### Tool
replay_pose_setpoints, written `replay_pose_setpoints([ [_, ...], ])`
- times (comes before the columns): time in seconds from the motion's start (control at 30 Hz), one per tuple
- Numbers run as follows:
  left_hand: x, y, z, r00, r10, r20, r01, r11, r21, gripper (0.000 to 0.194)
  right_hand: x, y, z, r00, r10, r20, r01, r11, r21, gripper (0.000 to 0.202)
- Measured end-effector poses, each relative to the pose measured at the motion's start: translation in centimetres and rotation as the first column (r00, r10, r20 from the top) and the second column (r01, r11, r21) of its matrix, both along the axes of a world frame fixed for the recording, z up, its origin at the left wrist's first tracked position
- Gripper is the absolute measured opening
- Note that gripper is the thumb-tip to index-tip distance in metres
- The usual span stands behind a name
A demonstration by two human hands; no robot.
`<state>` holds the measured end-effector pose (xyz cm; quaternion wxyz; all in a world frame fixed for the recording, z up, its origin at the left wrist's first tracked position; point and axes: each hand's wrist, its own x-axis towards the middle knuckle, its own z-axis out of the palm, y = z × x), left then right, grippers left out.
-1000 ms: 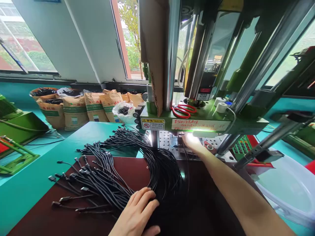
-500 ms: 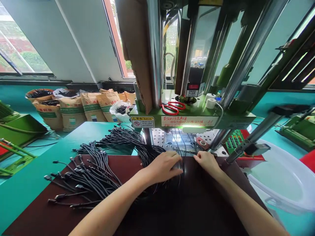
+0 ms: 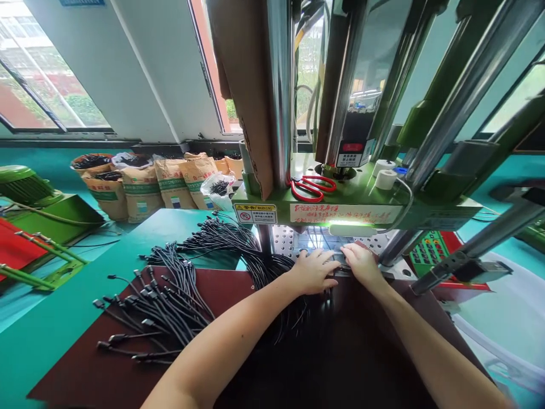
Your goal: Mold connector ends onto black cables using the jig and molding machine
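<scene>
My left hand (image 3: pixel 314 271) reaches to the front edge of the metal mould (image 3: pixel 320 241) under the press, fingers spread over black cables, thumb apart. Beside it, my right hand (image 3: pixel 361 266) is at the mould's right part, its fingers drawn together; what lies under the fingertips is hidden. Thin cables run across the lit mould. To the left, a bundle of black cables (image 3: pixel 272 266) passes the press post toward my left hand. More black cables with plugs (image 3: pixel 166 309) lie fanned out on the dark red-brown board (image 3: pixel 221 283).
The green press plate (image 3: pixel 361 193) hangs just above my hands, with red-handled scissors (image 3: pixel 313 188) on top. Steel posts (image 3: pixel 402 247) flank the mould. A green button panel (image 3: pixel 430 253) and a white tub (image 3: pixel 506 318) stand right. Filled paper sacks (image 3: pixel 142 193) line the wall.
Both hands have moved forward onto the mould and closer together. My left hand's fingers have spread out. The view has shifted slightly, so the press appears farther right.
</scene>
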<state>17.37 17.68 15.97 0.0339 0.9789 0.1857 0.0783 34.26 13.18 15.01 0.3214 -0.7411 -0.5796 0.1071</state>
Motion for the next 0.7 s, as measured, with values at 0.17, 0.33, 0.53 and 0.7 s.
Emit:
replay_pose_setpoints([
  [0.17, -0.2, 0.0, -0.6, 0.999, 0.017, -0.034, -0.017, 1.0, -0.014, 0.044, 3.9, -5.8, -0.4, 0.987, -0.162, -0.003, 0.162, 0.986, -0.034, 0.025],
  [0.33, -0.5, 0.3, -1.4, 0.998, 0.047, -0.047, -0.046, 0.999, 0.016, 0.042, 7.6, -11.9, -1.3, 0.932, -0.361, 0.018, 0.361, 0.929, -0.084, 0.025],
  [0.53, -0.7, 0.5, -1.7, 0.997, 0.06, -0.052, -0.058, 0.997, 0.041, 0.039, 8.3, -14.6, -0.3, 0.927, -0.33, 0.176, 0.346, 0.936, -0.067, 0.03],
  [0.7, -0.4, 0.4, -1.5, 0.997, 0.073, -0.007, -0.072, 0.997, 0.024, 0.041, 4.5, -8.9, 1.9, 0.958, 0.012, 0.288, 0.019, 0.994, -0.106, 0.036],
])
